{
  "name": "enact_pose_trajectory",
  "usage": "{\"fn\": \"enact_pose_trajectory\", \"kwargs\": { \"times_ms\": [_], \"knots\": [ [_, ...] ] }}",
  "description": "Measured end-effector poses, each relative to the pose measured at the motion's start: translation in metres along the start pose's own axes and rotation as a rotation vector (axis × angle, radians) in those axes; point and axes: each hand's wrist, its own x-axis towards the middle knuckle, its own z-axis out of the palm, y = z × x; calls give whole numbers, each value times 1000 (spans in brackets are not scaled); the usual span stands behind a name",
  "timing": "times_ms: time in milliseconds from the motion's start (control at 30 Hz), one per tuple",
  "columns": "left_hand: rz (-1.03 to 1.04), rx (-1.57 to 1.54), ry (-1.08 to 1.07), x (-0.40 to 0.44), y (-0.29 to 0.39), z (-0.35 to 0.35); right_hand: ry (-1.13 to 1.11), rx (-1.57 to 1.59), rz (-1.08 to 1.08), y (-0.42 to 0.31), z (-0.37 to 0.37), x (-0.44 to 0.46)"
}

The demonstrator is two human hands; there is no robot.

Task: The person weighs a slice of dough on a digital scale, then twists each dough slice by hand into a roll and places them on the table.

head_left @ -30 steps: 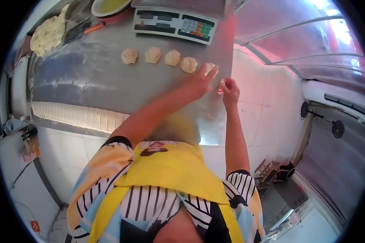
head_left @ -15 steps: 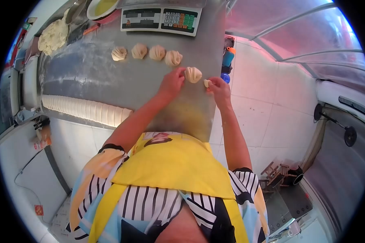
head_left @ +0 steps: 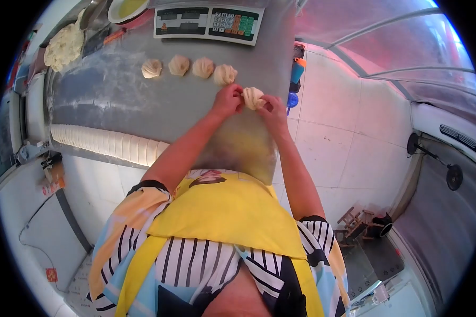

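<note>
Dough bun [head_left: 253,97] sits near the table's [head_left: 143,108] right edge, between the left hand [head_left: 229,100] and right hand [head_left: 273,112]. Both hands' fingers touch its sides; whether they clamp it, I cannot tell. Four other buns [head_left: 202,67] line up leftward.

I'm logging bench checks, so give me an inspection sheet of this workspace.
Surface: grey metal table, with whitish dusting toward the left.
Job's things: pleated dough piece; four more dough pieces lined up to its upper left; segmented dough roll; dough mass at upper left.
Clutter: scale and bowl along the far side.
Hands: left hand and right hand touch opposite sides of the pleated dough piece; exact grip unclear.
Cables: thin cord by the white panel, lower left.
Surroundings: tiled floor; wooden furniture at lower right; clear sheeting at upper right.
</note>
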Motion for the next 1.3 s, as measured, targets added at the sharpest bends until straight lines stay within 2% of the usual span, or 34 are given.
{"fn": "enact_pose_trajectory", "kwargs": {
  "times_ms": [100, 200, 300, 367, 400, 467, 567, 667, 767, 967, 1067, 1167, 1267, 1300],
  "knots": [
    [-3, -25, -222, 7, -9, -5, -18, 5, -45, -7, -6, -2],
    [56, 33, -193, -12, -5, 1, -68, 119, 2, -9, -13, -16],
    [-39, -248, -194, -34, 9, 5, -116, 309, 114, -6, -14, -30],
    [-48, -284, -221, -36, 1, 4, -149, 372, 121, 0, -9, -38],
    [-49, -299, -235, -33, -2, 2, -153, 303, 134, -4, -9, -39],
    [21, -160, -299, -30, -7, 1, -163, 166, 166, -12, -10, -45],
    [76, -39, -322, -25, -13, 3, -109, 119, 367, -30, -12, -42],
    [132, 45, -257, -28, -7, 9, 101, 344, 400, -25, -5, -42],
    [126, 59, -285, -26, -6, 6, 29, 358, 426, -36, -8, -41],
    [6, 57, -447, -17, -6, -2, -129, 270, 307, -21, -11, -35],
    [-5, 83, -555, -9, -5, -10, -162, 155, 457, -22, -11, -28],
    [-13, 124, -622, -10, 7, -11, -172, -74, 424, -12, -8, -27],
    [-11, 164, -661, -9, 12, -12, -45, -544, 177, -3, 4, -31],
    [-6, 176, -671, -8, 14, -12, -52, -549, 145, -1, 5, -32]
  ]
}}
